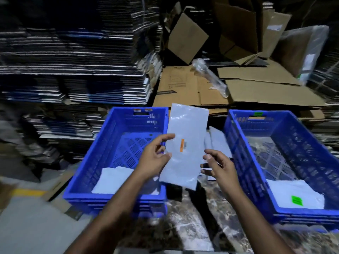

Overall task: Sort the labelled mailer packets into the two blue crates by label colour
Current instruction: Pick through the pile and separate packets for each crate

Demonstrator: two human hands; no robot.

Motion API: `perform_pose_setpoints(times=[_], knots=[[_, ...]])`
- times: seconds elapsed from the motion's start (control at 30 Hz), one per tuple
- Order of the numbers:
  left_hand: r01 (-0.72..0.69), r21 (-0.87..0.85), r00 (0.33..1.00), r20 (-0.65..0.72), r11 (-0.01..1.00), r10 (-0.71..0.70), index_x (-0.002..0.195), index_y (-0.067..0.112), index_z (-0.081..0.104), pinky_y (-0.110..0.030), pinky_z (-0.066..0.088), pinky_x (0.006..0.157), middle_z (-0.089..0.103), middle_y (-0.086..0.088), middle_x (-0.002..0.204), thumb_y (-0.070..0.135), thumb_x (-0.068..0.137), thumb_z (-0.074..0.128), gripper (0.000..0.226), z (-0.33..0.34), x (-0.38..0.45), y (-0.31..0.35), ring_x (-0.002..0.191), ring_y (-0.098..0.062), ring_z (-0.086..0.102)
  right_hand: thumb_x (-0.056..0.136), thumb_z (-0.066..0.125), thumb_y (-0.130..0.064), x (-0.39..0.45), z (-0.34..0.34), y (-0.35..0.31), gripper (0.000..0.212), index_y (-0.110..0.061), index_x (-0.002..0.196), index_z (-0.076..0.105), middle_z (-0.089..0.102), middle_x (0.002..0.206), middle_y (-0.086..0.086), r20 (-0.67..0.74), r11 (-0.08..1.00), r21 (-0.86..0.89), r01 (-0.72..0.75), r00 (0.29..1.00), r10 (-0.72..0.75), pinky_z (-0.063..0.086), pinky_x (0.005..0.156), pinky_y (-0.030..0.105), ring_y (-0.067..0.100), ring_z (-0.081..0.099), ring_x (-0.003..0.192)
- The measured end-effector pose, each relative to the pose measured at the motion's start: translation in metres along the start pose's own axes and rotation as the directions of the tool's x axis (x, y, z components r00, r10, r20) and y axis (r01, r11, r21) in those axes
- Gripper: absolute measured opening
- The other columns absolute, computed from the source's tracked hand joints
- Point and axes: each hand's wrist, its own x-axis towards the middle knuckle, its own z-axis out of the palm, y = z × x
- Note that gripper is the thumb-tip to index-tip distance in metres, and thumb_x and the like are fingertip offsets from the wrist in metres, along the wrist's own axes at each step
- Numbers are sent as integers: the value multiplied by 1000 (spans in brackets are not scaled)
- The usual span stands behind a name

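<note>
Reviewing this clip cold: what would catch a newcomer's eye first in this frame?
Most striking is the grey mailer packet with its orange label, held up at centre by the left hand, the right hand beside it. It is flanked by two blue crates: the left crate has orange tags on its far rim, the right crate a green tag and a green-labelled packet.
</note>
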Motion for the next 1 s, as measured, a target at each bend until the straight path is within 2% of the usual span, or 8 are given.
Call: perform_pose_setpoints(times=[0.07, 0.17, 0.27, 0.43, 0.53, 0.7, 0.83, 1.0], knots=[[-36, 158, 999, -21, 987, 40, 125, 38, 60, -23, 47, 78, 63, 22, 122, -12, 84, 53, 65, -47, 8, 2, 85, -8, 58, 97, 63, -20, 5, 23, 16, 15, -27, 108, 70, 72, 104, 7, 80, 996, -80, -25, 996, 31, 61, 78, 43, 22, 73, 83], [-69, 382, 997, -2, 921, 75, 122, 28, 63, -13, 41, 91, 64, 17, 125, -20, 74, 44, 70, -114, 23, 4, 113, 3, 57, 94, 65, -33, 4, 62, 38, 20, -37, 114, 66, 69, 119, -9, 284, 924, -371, 89, 959, 21, 56, 83, 30, 12, 69, 98], [-10, 498, 999, 46, 867, -15, 117, 26, 66, -7, 38, 89, 64, 17, 122, -23, 71, 36, 73, -156, 33, -4, 115, 9, 54, 96, 63, -36, -2, 96, 49, 48, -22, 141, 52, 53, 139, -2, 369, 825, -530, 195, 929, 17, 45, 91, 22, 16, 57, 121], [59, 634, 933, 239, 771, -269, 113, 26, 69, -18, 44, 96, 62, 5, 128, -17, 88, 43, 56, -170, 35, -53, 126, -11, 53, 96, 62, -33, -6, 110, 61, 55, -18, 147, 46, 50, 140, 3, 333, 787, -574, 226, 943, -28, 48, 102, 38, 22, 54, 125], [116, 686, 846, 311, 718, -434, 113, 29, 70, -12, 43, 85, 57, 7, 131, -19, 76, 51, 64, -162, 27, -80, 126, -9, 51, 95, 64, -33, -2, 104, 65, 51, -22, 144, 50, 51, 137, 0, 335, 803, -549, 233, 941, -44, 51, 99, 42, 20, 59, 118], [134, 721, 748, 376, 680, -546, 118, 48, 64, -40, 45, 103, 47, 12, 147, -11, 75, 56, 74, -153, 25, -91, 138, -12, 40, 96, 63, -31, 7, 89, 62, 44, -25, 139, 54, 52, 131, -6, 325, 809, -539, 234, 944, -57, 50, 81, 17, 9, 63, 105], [144, 655, 856, 294, 742, -426, 143, 41, 45, -35, 39, 106, 36, 10, 156, 0, 89, 57, 69, -131, 39, -71, 142, -14, 35, 97, 62, -28, 30, 59, 56, 42, -21, 138, 54, 53, 133, -2, 249, 785, -582, 213, 965, -78, 51, 83, 26, 10, 61, 104], [-60, 705, 969, 210, 707, -128, 152, 22, 34, -37, 28, 112, 35, -4, 157, 28, 100, 55, 57, -51, 58, -62, 142, -27, 30, 97, 61, -23, 84, 9, 63, 41, -14, 137, 54, 54, 132, 10, 140, 686, -714, 144, 988, -62, 49, 88, 34, 25, 63, 110]])
